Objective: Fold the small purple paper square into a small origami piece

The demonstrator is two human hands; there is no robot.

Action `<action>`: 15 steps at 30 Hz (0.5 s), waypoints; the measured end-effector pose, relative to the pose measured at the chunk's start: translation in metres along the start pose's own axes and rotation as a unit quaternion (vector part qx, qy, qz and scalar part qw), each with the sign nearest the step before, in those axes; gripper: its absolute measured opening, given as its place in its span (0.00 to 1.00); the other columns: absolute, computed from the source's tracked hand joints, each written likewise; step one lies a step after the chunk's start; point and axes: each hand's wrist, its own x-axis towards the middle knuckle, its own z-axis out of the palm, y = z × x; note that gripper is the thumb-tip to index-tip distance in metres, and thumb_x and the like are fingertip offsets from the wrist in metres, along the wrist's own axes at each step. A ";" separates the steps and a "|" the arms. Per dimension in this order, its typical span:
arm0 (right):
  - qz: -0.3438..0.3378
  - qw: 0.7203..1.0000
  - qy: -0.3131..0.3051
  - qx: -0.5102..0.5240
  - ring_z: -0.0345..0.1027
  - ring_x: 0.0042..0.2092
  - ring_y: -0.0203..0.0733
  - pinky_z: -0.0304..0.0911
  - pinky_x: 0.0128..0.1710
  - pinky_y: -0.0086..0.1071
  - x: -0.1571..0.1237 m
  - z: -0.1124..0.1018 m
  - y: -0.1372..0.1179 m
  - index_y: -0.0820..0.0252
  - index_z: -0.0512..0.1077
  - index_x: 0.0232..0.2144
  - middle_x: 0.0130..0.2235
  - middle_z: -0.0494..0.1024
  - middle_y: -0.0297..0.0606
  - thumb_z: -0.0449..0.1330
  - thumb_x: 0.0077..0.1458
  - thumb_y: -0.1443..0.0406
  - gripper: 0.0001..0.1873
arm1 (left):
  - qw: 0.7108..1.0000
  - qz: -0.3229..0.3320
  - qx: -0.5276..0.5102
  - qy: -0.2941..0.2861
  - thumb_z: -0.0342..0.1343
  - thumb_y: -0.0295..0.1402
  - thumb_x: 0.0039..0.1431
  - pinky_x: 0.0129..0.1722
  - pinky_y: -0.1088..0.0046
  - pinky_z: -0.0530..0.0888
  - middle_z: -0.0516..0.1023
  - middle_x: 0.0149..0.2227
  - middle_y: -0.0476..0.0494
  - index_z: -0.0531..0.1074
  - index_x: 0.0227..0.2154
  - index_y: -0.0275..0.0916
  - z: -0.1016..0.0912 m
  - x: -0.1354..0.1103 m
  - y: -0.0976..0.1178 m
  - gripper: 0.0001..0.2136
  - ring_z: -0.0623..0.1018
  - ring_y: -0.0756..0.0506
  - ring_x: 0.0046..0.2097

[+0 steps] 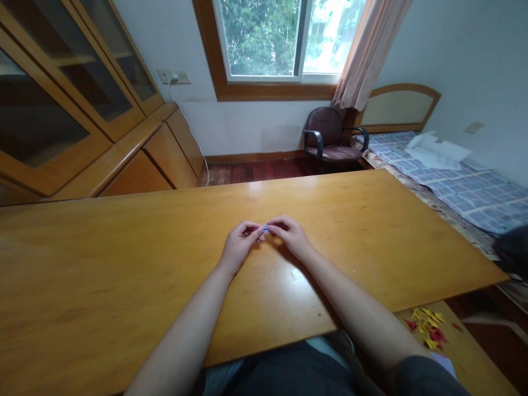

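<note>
A small piece of folded purple paper (265, 228) is pinched between my two hands above the middle of the wooden table (124, 264). My left hand (242, 240) grips its left side between thumb and fingers. From the right, my right hand (291, 234) pinches the other side with thumb and forefinger. Fingertips cover most of the paper, so its folded shape cannot be made out.
At the lower right, a lower wooden surface (478, 357) holds several yellow and red folded paper pieces (429, 324) and a pale purple sheet (444, 363). Beyond the table stand an armchair (325, 132), a bed (466, 192) and a glass-door cabinet (82, 99).
</note>
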 end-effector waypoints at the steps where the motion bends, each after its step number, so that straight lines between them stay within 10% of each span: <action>1: 0.002 1.000 -0.005 0.004 0.72 0.33 0.37 0.68 0.37 0.32 0.000 0.000 0.000 0.58 0.78 0.35 0.33 0.78 0.35 0.66 0.52 0.58 0.11 | 1.000 0.002 0.003 0.004 0.64 0.41 0.54 0.36 0.71 0.74 0.80 0.28 0.47 0.75 0.34 0.37 0.000 0.000 0.001 0.12 0.78 0.47 0.32; 15: -0.028 0.997 -0.048 -0.052 0.70 0.34 0.36 0.66 0.37 0.31 -0.004 0.001 -0.006 0.58 0.78 0.38 0.34 0.77 0.35 0.64 0.55 0.56 0.13 | 0.999 -0.009 -0.038 0.011 0.62 0.40 0.55 0.32 0.73 0.72 0.76 0.25 0.51 0.71 0.32 0.38 -0.003 0.005 -0.003 0.11 0.76 0.49 0.27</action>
